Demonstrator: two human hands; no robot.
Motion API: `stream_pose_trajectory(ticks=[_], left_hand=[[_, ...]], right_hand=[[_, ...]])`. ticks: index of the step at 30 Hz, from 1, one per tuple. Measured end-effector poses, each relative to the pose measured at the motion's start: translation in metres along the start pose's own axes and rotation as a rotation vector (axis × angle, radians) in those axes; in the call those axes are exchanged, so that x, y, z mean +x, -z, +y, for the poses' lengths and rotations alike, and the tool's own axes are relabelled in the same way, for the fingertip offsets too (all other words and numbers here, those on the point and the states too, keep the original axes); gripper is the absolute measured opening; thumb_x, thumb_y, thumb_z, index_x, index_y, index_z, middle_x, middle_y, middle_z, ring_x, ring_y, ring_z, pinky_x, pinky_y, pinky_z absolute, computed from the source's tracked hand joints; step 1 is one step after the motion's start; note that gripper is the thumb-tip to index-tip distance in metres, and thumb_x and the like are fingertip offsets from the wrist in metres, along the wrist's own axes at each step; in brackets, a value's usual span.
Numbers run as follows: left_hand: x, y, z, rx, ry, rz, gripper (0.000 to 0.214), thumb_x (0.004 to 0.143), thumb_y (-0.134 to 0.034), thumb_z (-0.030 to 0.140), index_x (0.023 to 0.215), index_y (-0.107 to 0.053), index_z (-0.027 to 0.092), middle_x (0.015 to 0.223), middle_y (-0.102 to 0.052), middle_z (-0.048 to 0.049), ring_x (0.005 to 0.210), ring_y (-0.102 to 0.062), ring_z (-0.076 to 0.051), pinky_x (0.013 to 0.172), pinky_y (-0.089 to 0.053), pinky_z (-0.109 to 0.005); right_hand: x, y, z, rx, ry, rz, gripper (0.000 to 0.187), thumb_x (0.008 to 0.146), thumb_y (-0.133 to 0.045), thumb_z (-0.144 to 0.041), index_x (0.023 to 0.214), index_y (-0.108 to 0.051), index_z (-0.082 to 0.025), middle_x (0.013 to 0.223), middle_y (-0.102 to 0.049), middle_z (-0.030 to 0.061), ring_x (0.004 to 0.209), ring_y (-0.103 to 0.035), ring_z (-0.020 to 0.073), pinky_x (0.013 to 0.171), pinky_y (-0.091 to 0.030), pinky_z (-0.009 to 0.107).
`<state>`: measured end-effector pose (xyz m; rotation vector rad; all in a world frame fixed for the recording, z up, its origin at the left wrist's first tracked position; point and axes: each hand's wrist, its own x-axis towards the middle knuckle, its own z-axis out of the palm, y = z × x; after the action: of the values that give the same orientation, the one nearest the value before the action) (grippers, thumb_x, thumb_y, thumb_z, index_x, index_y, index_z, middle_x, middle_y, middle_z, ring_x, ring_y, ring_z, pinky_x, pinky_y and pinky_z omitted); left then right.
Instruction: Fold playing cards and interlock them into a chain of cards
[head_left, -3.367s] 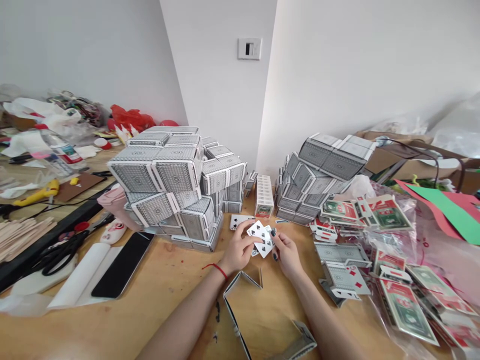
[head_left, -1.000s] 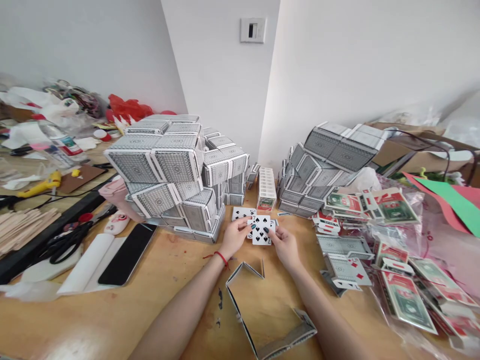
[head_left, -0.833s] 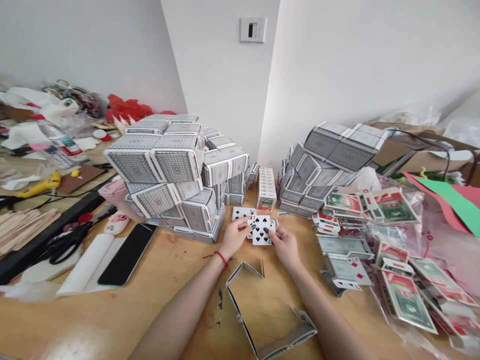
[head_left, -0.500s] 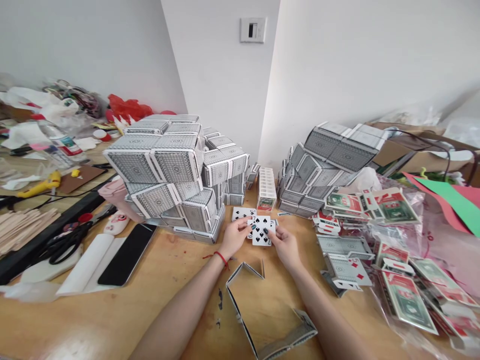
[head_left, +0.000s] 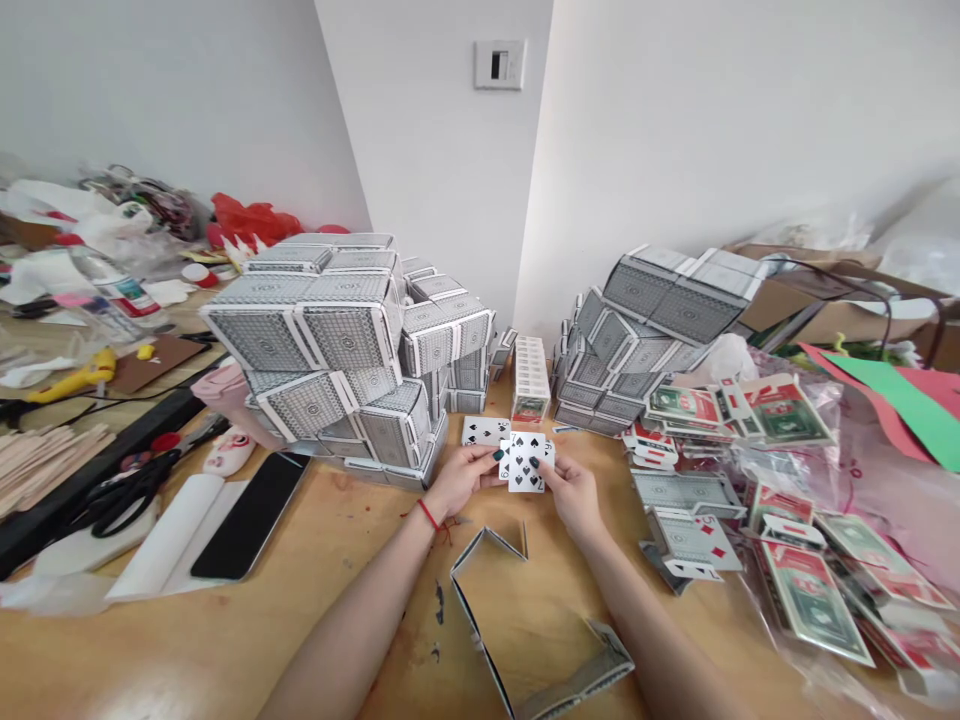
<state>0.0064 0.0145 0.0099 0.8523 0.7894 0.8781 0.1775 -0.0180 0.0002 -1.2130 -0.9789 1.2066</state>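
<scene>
My left hand [head_left: 465, 478] and my right hand [head_left: 571, 495] pinch a small group of white spade playing cards [head_left: 525, 463] from either side, just above the wooden table. A further spade card [head_left: 486, 431] lies face up beyond my left hand. A tall block of grey-backed cards [head_left: 322, 370] stands to the left of my hands, and a similar block [head_left: 645, 320] stands to the right. Below my wrists, a low wall of joined cards [head_left: 480, 600] bends around on the tabletop.
A narrow stack of cards [head_left: 530, 380] stands between the blocks. Green and red cards lie on clear plastic [head_left: 810, 590] at the right. A black phone [head_left: 247, 515], black scissors [head_left: 120, 505] and wooden sticks [head_left: 45, 460] lie at the left.
The spade cards have gone from a tilted, fanned hold to a flatter, squared one between my hands. My left hand has shifted slightly left, and the view has moved a little.
</scene>
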Motion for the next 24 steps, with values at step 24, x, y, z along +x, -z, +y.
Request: stream_pose_trajectory(ticks=[24], left_hand=[[0.003, -0.015, -0.017, 0.137, -0.158, 0.227, 0.034, 0.061, -0.067, 0.030, 0.090, -0.066, 0.013, 0.086, -0.068, -0.0086, 0.080, -0.061, -0.020, 0.072, -0.049, -0.033]], right_hand=[[-0.002, -0.002, -0.002, 0.047, -0.039, -0.010, 0.030, 0.055, -0.070, -0.042, 0.063, -0.062, -0.015, 0.063, -0.066, 0.0048, 0.059, -0.059, 0.0172, 0.057, -0.046, 0.029]])
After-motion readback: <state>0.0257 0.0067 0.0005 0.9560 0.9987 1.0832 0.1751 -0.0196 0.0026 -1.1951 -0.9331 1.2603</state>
